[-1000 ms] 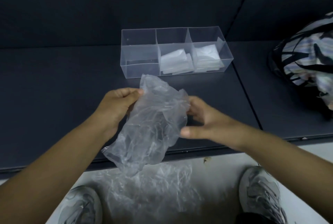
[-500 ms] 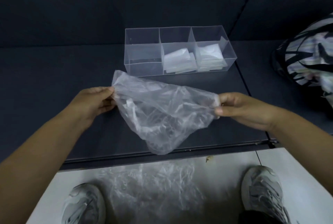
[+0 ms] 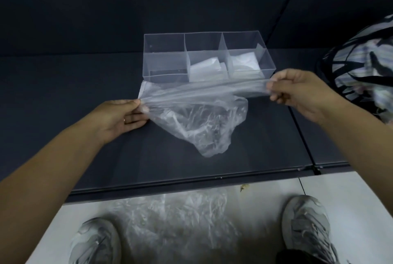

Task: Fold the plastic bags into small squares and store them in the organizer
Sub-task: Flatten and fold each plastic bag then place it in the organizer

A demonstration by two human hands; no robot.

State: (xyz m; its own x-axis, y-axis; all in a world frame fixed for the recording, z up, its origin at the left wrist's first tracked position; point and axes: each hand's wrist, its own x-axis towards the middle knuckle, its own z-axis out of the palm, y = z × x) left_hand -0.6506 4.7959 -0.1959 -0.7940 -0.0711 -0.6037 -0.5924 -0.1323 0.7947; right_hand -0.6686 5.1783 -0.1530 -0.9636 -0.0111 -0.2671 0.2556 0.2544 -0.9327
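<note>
The left hand [image 3: 125, 117] is pinching one end of the plastic bag [image 3: 204, 119], which is stretching taut over the worktop [image 3: 63, 93], just near of the organizer [image 3: 165, 66]. The right hand [image 3: 297, 89] is pinching the other end. Laying the bag flat under even tension should give clean creases.

Dim, flat overhead light; dark surfaces underexposed, soft overall focus, wide-angle bending at edges, slight motion blur.

- A small ring [image 3: 124, 119] is worn on the left hand [image 3: 119, 117]
- The left sneaker [image 3: 95, 242] and right sneaker [image 3: 308, 227] are seen in grey, streaked with paler lines
</note>
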